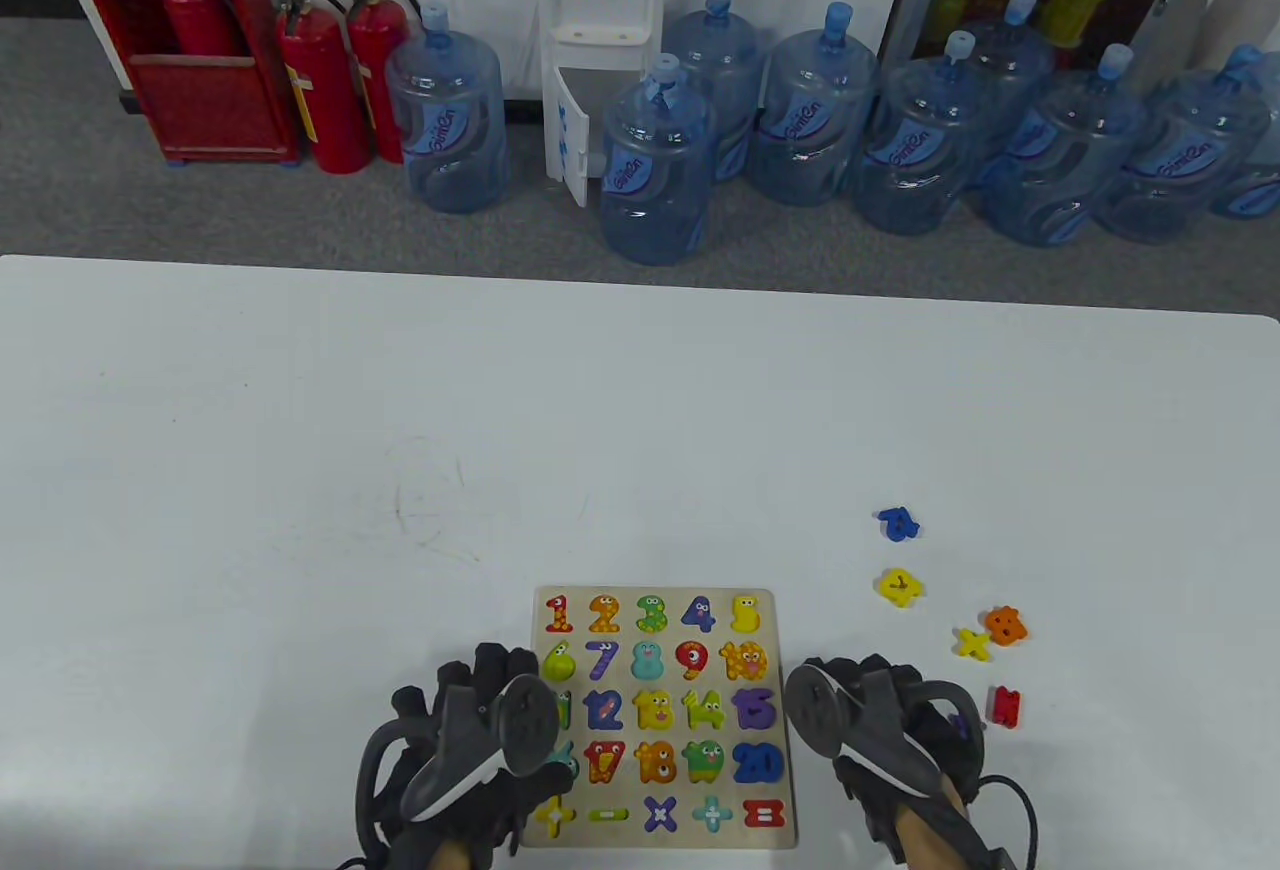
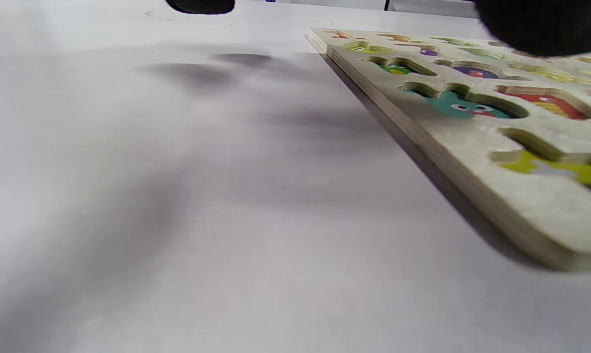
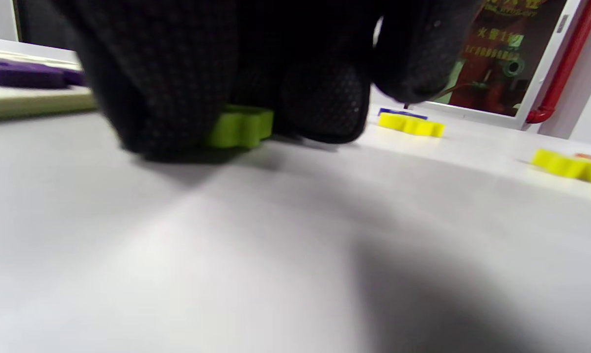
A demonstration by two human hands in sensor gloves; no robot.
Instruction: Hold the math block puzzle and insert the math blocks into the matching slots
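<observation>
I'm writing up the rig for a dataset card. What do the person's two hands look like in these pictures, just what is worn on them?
Both the left hand and the right hand wear black knit sensor gloves with a fine dotted texture. A dark grey tracker with a rounded head and a white stripe is strapped to the back of each. Black cables loop out beside both wrists. No sleeves show.

read on the puzzle board (image 1: 665, 600): numbers 1 to 20, then plus, minus, times, divide, equals. on the water jugs (image 1: 655, 165): blue labels, brand name too small to make out.
</observation>
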